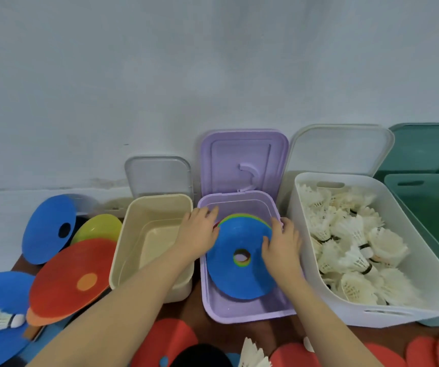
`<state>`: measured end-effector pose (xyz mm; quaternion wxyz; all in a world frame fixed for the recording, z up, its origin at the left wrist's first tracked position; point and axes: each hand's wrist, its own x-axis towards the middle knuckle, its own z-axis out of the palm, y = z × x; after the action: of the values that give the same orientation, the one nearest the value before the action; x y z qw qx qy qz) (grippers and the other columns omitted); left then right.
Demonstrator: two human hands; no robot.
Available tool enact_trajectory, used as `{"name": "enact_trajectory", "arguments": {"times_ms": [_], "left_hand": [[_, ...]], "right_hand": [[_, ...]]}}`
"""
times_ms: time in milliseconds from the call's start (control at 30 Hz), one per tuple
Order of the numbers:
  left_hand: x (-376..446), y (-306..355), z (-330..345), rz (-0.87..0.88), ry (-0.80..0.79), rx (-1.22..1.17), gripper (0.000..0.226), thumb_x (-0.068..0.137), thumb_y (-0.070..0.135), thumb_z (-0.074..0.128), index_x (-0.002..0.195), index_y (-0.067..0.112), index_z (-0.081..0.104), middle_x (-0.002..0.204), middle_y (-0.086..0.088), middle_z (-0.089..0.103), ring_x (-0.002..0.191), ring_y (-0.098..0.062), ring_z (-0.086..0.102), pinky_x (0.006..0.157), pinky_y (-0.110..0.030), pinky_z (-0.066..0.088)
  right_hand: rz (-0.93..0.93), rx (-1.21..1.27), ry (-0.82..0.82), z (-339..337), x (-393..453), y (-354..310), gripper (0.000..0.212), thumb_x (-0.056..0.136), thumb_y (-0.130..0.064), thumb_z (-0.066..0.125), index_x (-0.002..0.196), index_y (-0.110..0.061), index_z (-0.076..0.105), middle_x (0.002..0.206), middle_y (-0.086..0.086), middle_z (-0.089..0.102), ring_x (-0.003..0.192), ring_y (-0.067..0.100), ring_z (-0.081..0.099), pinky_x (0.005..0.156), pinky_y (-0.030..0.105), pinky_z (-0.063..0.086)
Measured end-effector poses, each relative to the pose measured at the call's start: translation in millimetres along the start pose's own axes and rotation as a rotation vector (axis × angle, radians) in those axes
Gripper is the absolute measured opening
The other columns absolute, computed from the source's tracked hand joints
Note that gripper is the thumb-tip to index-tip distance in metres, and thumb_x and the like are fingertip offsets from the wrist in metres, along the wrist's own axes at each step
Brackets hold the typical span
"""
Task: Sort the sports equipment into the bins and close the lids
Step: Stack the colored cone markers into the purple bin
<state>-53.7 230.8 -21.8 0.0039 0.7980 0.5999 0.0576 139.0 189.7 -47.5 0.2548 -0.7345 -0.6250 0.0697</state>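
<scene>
Bottom edge: red disc cones (295, 356) and a loose shuttlecock (252, 353) still unsorted. Frame centre: left hand (199, 231) and right hand (281, 247), fingers loosely curved, hold the stacked cones, blue top cone (236, 276), tilted in the purple bin (239, 311). Risk: the leaning stack could jam under the raised purple lid (242, 160) at closing.

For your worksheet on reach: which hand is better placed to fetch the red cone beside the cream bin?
Probably the left hand: the red cone lies on its side, beyond the cream bin; the right hand would cross over.
</scene>
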Motion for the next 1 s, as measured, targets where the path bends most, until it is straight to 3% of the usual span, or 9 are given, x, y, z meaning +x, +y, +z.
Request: {"name": "enact_trajectory", "arguments": {"times_ms": [100, 233, 300, 433, 600, 733, 867, 1000], "left_hand": [[-7, -6, -4, 0.044, 0.051, -0.028, 0.050, 0.094, 0.031, 0.043, 0.141, 0.016, 0.035, 0.132, -0.005, 0.049, 0.121, -0.025, 0.045, 0.094, -0.034, 0.035], [-28, -21, -15, 0.063, 0.184, -0.045, 0.042, 0.082, 0.026, 0.056, 0.121, 0.011, 0.059, 0.107, -0.008, 0.065, 0.094, -0.028, 0.063, 0.077, -0.037, 0.048], [-45, -27, -21, 0.049, 0.202, -0.058, 0.040, 0.081, 0.031, 0.050, 0.114, 0.013, 0.063, 0.102, -0.005, 0.066, 0.088, -0.027, 0.063, 0.073, -0.036, 0.049], [-81, -51, -30, 0.001, 0.207, -0.080, 0.047, 0.079, 0.041, 0.039, 0.109, 0.016, 0.065, 0.104, -0.003, 0.065, 0.090, -0.024, 0.064, 0.077, -0.037, 0.048], [-132, -102, -45, -0.044, 0.221, -0.073, 0.053, 0.081, 0.043, 0.035, 0.116, 0.014, 0.062, 0.111, -0.004, 0.064, 0.097, -0.024, 0.062, 0.082, -0.039, 0.044], [-182, -158, -53, -0.110, 0.181, -0.061, 0.056, 0.083, 0.045, 0.030, 0.122, 0.016, 0.058, 0.122, -0.002, 0.058, 0.113, -0.023, 0.052, 0.091, -0.039, 0.034], [-233, -224, -49, -0.196, 0.194, -0.090, 0.063, 0.082, 0.047, 0.025, 0.124, 0.013, 0.057, 0.122, -0.004, 0.057, 0.114, -0.025, 0.050, 0.093, -0.038, 0.028], [-279, -287, -37, -0.330, 0.189, -0.071, 0.048, 0.089, 0.034, 0.047, 0.130, 0.010, 0.051, 0.132, -0.013, 0.049, 0.122, -0.033, 0.044, 0.097, -0.046, 0.032]], "right_hand": [[-0.042, 0.030, -0.047, 2, -4, -2, 0.040, 0.082, -0.008, 0.061, 0.122, -0.003, 0.054, 0.122, 0.021, 0.051, 0.103, 0.043, 0.050, 0.089, 0.049, 0.039], [-0.170, 0.036, -0.062, -2, -14, -12, 0.036, 0.085, -0.007, 0.058, 0.120, -0.004, 0.057, 0.117, 0.016, 0.057, 0.104, 0.039, 0.054, 0.086, 0.048, 0.041], [-0.231, -0.004, -0.067, -1, -23, -22, 0.033, 0.087, -0.009, 0.056, 0.120, -0.006, 0.058, 0.117, 0.013, 0.059, 0.105, 0.037, 0.055, 0.085, 0.046, 0.042], [-0.241, 0.073, -0.083, -1, -45, -52, 0.037, 0.089, -0.021, 0.042, 0.119, -0.008, 0.058, 0.118, 0.011, 0.059, 0.105, 0.033, 0.055, 0.084, 0.044, 0.041], [-0.302, 0.214, -0.096, 13, -76, -112, 0.029, 0.085, -0.015, 0.050, 0.110, -0.007, 0.061, 0.103, 0.012, 0.061, 0.094, 0.035, 0.058, 0.079, 0.046, 0.046], [-0.341, 0.315, -0.103, 35, -109, -171, 0.027, 0.087, -0.015, 0.051, 0.111, -0.009, 0.062, 0.106, 0.007, 0.062, 0.093, 0.023, 0.060, 0.081, 0.031, 0.044], [-0.453, 0.357, -0.179, 64, -148, -230, 0.032, 0.086, -0.027, 0.051, 0.112, -0.011, 0.061, 0.100, 0.002, 0.061, 0.092, 0.018, 0.057, 0.080, 0.028, 0.042], [-0.531, 0.314, -0.236, 102, -181, -276, 0.036, 0.086, -0.037, 0.051, 0.115, -0.017, 0.060, 0.107, -0.004, 0.060, 0.099, 0.017, 0.056, 0.083, 0.031, 0.041]]}}
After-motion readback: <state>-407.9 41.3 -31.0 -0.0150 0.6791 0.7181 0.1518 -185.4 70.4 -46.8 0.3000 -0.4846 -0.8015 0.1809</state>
